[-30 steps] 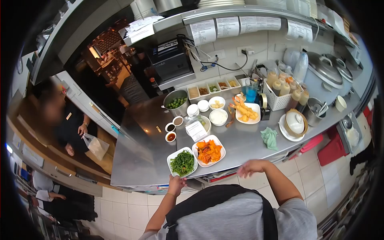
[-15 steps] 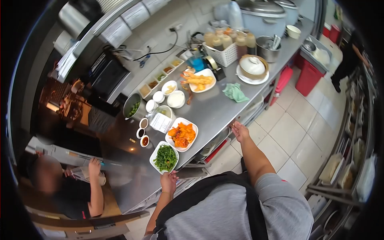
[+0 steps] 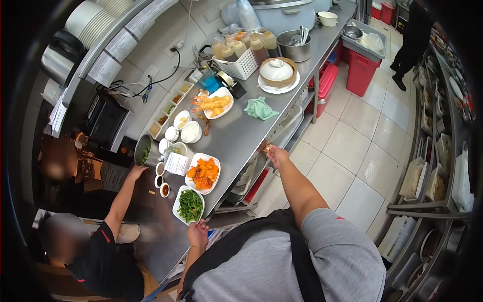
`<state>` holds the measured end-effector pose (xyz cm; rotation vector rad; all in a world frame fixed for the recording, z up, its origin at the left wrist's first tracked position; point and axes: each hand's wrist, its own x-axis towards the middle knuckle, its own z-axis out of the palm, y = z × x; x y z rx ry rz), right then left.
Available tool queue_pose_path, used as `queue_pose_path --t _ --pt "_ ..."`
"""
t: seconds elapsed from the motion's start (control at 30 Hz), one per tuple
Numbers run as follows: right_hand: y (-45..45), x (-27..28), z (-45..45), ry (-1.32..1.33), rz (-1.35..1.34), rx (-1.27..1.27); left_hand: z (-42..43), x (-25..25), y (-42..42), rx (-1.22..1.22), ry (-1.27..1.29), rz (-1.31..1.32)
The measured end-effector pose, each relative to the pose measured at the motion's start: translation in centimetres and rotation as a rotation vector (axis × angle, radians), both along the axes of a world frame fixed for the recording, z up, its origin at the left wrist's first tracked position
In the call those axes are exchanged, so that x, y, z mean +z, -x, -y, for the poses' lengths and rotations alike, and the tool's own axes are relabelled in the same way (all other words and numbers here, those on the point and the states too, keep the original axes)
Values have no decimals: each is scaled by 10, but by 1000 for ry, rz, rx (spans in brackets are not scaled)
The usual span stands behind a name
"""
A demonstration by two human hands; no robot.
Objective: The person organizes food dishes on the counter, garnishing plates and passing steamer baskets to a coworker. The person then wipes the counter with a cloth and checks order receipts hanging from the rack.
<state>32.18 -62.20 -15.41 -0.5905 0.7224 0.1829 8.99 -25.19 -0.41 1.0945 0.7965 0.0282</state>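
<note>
My left hand (image 3: 198, 234) is closed, its curled fingers at the counter's front edge, right beside the white dish of green vegetables (image 3: 190, 205). Whether it grips the rim is hard to see. Farther right, my right hand (image 3: 275, 155) reaches to the counter edge, its fingers pressed together around something small I cannot make out. Behind the greens sits a white dish of orange-coated food (image 3: 204, 174). A printed slip (image 3: 176, 163) leans on a white container, near three small sauce cups (image 3: 165, 190). A plate of fried shrimp (image 3: 217, 103) lies farther back.
A co-worker at left rests a hand (image 3: 135, 172) by the metal pot (image 3: 145, 151). Along the counter are a green cloth (image 3: 260, 108), a lidded pot (image 3: 277, 71) and a bottle basket (image 3: 242, 65). Red bins (image 3: 359, 73) and another person stand beyond; shelves line the right.
The view has turned rightward. My right hand has moved from open over the floor to the counter's edge and closed. The co-worker has come nearer and reached toward the metal pot.
</note>
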Motion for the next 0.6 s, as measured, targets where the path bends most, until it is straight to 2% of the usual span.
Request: queue_pose_path --t 0.4,0.6 --pt "-21 -7 15 -83 -13 128 7 9 -2 31 -20 -30" --pt "-67 -35 39 -41 -101 -115 6 9 -1 61 -7 -53"
